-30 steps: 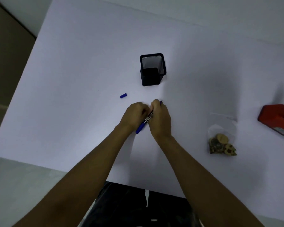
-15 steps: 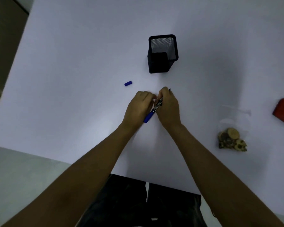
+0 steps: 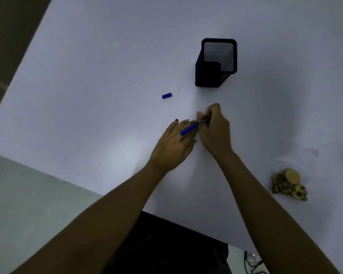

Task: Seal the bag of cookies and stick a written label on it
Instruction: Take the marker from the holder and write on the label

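Blue-ended slim pen (image 3: pixel 194 126) gripped in right hand (image 3: pixel 214 131) over smooth white table (image 3: pixel 87 76).

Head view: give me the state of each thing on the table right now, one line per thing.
Pen: uncapped, held in the right hand.
Pen cap: off, lying loose on the table.
Left hand: flat, fingers spread, holding nothing.
Mesh pen holder: upright, looks empty.
Bag of cookies: lying untouched; seal cannot be told.
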Tool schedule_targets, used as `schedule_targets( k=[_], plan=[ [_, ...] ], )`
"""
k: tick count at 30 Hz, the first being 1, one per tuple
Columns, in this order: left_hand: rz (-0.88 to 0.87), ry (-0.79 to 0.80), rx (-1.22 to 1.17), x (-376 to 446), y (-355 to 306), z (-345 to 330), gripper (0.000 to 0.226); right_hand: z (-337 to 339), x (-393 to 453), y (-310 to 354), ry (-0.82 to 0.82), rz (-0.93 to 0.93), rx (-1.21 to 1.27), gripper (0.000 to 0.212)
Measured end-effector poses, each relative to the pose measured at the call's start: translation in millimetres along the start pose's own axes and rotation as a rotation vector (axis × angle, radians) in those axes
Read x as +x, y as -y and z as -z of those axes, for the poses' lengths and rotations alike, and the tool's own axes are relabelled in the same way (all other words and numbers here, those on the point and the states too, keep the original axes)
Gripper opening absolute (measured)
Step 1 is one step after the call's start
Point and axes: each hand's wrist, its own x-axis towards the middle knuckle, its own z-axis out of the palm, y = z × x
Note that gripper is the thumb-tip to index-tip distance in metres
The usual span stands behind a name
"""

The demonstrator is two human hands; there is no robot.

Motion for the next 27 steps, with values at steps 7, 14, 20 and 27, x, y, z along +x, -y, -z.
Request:
schedule_targets(
  k=[7,14,20,27],
  plan=[
    [-0.039,-0.108,0.069,0,1,-5,0.037,-10,5,0,-0.164,0.198,0.27,0.035],
    [-0.029,-0.092,0.117,1,-1,-4,0.04,-13,16,-22,-0.238,0.188,0.219,0.03],
    [-0.017,-0.056,0.137,2,-1,-7,0.041,-17,16,-29,-0.303,0.234,0.225,0.028],
    [-0.028,-0.071,0.15,2,-1,-8,0.041,-20,18,-34,-0.293,0.173,0.262,0.031]
  ],
)
